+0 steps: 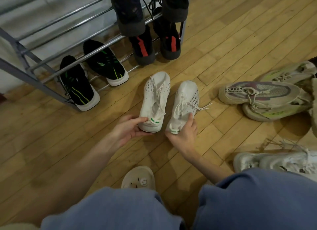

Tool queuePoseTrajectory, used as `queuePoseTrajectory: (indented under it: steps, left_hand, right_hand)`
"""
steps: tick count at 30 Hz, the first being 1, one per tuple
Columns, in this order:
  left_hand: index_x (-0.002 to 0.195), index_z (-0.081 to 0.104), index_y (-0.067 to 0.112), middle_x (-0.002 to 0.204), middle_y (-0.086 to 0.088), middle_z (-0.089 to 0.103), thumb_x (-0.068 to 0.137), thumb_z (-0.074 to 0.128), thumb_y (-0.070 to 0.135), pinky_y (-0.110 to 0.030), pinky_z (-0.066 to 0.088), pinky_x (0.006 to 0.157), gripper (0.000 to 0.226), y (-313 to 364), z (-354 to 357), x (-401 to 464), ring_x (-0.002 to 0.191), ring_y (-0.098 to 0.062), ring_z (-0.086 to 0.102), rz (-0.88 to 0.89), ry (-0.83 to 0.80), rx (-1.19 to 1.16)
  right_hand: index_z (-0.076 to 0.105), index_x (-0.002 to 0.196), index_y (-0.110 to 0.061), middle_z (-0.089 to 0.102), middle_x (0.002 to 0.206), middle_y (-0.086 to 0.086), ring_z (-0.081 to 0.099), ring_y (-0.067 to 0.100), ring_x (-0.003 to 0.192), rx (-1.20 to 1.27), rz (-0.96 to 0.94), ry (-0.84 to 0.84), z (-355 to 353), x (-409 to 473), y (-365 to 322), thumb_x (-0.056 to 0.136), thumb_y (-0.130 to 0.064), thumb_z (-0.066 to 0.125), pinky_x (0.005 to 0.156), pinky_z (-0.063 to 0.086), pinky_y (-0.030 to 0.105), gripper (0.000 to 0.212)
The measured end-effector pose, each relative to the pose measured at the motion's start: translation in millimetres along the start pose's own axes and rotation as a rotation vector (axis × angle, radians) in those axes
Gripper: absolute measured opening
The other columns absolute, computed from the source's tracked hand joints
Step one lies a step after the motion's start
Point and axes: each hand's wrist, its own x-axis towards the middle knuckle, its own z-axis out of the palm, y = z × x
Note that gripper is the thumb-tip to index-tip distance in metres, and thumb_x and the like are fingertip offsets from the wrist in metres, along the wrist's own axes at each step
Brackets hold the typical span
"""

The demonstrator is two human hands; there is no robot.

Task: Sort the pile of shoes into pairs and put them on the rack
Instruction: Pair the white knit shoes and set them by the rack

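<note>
Two matching white knit sneakers with green heel tabs lie side by side, toes pointing to the rack. My left hand [130,128] grips the heel of the left white sneaker [155,95]. The heel of the right white sneaker [186,101] is held by my right hand [184,135]. The metal rack [56,35] stands at the upper left. Its lowest bars carry a black pair with green stripes [101,63] and a black pair with red stripes [144,47]. A dark pair [128,11] sits on a higher bar.
Beige sneakers with grey and purple mesh [262,94] are piled at the right on the wood floor. White sneakers [281,161] lie at the lower right. A pale slipper [139,178] shows by my blue-clad knees [120,211].
</note>
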Motion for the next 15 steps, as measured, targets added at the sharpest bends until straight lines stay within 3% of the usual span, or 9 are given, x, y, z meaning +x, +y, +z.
queuePoseTrajectory:
  steps: [2, 4, 6, 7, 9, 12, 14, 15]
  left_hand:
    - [0.123, 0.049, -0.013, 0.121, -0.028, 0.062, 0.083, 0.068, 0.002, -0.045, 0.059, 0.071, 0.047, 4.7, -1.2, -7.9, 0.102, -0.039, 0.067, 0.035, -0.007, 0.035]
    - [0.121, 0.050, -0.012, 0.119, -0.027, 0.063, 0.083, 0.069, 0.003, -0.048, 0.059, 0.074, 0.045, 12.1, 1.3, -17.8, 0.101, -0.037, 0.068, 0.075, -0.011, 0.103]
    - [0.113, 0.052, -0.006, 0.117, -0.027, 0.064, 0.081, 0.071, 0.004, -0.057, 0.055, 0.081, 0.038, 19.6, 6.9, -27.0, 0.099, -0.038, 0.069, 0.119, 0.004, 0.167]
    - [0.108, 0.053, -0.003, 0.116, -0.027, 0.065, 0.081, 0.071, 0.003, -0.060, 0.053, 0.084, 0.033, 23.7, 10.8, -31.5, 0.099, -0.039, 0.068, 0.142, 0.004, 0.177]
    - [0.106, 0.051, 0.001, 0.114, -0.028, 0.065, 0.081, 0.069, 0.001, -0.061, 0.052, 0.085, 0.031, 31.0, 19.3, -39.8, 0.098, -0.042, 0.068, 0.182, -0.017, 0.153]
    - [0.109, 0.049, 0.003, 0.110, -0.027, 0.065, 0.081, 0.066, -0.003, -0.048, 0.059, 0.070, 0.034, 46.5, 28.2, -53.9, 0.084, -0.034, 0.072, 0.264, -0.064, 0.086]
    - [0.111, 0.049, 0.005, 0.109, -0.023, 0.064, 0.079, 0.067, -0.004, -0.039, 0.059, 0.063, 0.038, 57.4, 26.2, -61.1, 0.079, -0.029, 0.072, 0.348, -0.084, 0.016]
    - [0.112, 0.050, 0.006, 0.109, -0.020, 0.064, 0.076, 0.069, -0.002, -0.038, 0.058, 0.064, 0.041, 62.3, 22.9, -64.1, 0.081, -0.028, 0.072, 0.390, -0.088, -0.016]
  right_hand:
    - [0.015, 0.148, -0.024, 0.041, 0.141, 0.003, 0.044, 0.022, 0.127, 0.168, -0.020, 0.003, -19.5, 0.2, 1.1, 0.066, -0.040, 0.078, 0.105, 0.042, 0.043, 0.105]
    - [0.037, 0.133, -0.025, 0.058, 0.116, -0.014, 0.059, -0.003, 0.099, 0.362, -0.047, 0.028, -42.7, -1.5, -5.6, 0.074, -0.024, 0.078, 0.085, 0.054, 0.023, 0.071]
    - [0.055, 0.106, -0.023, 0.063, 0.084, -0.019, 0.060, -0.008, 0.069, 0.462, -0.103, 0.116, -62.8, 2.8, -15.8, 0.080, -0.009, 0.071, 0.060, 0.051, 0.014, 0.034]
    - [0.059, 0.098, -0.019, 0.065, 0.075, -0.017, 0.060, -0.007, 0.063, 0.485, -0.130, 0.142, -70.4, 5.1, -19.9, 0.080, -0.006, 0.069, 0.054, 0.048, 0.014, 0.025]
    - [0.063, 0.095, -0.023, 0.069, 0.080, -0.008, 0.064, -0.001, 0.069, 0.510, -0.189, 0.167, -80.0, 4.3, -32.0, 0.076, -0.011, 0.069, 0.059, 0.049, 0.019, 0.023]
    - [0.056, 0.090, -0.057, 0.058, 0.106, 0.004, 0.059, 0.021, 0.100, 0.401, -0.328, 0.237, -92.3, 4.7, -49.3, 0.070, -0.029, 0.070, 0.080, 0.052, 0.036, 0.036]
    - [0.058, 0.097, -0.048, 0.051, 0.114, 0.005, 0.052, 0.026, 0.111, 0.291, -0.495, 0.291, -102.1, 8.1, -63.4, 0.073, -0.029, 0.072, 0.090, 0.049, 0.040, 0.034]
    - [0.063, 0.104, -0.032, 0.050, 0.123, 0.008, 0.049, 0.026, 0.118, 0.241, -0.582, 0.310, -105.1, 10.8, -69.5, 0.074, -0.027, 0.074, 0.096, 0.046, 0.038, 0.032]
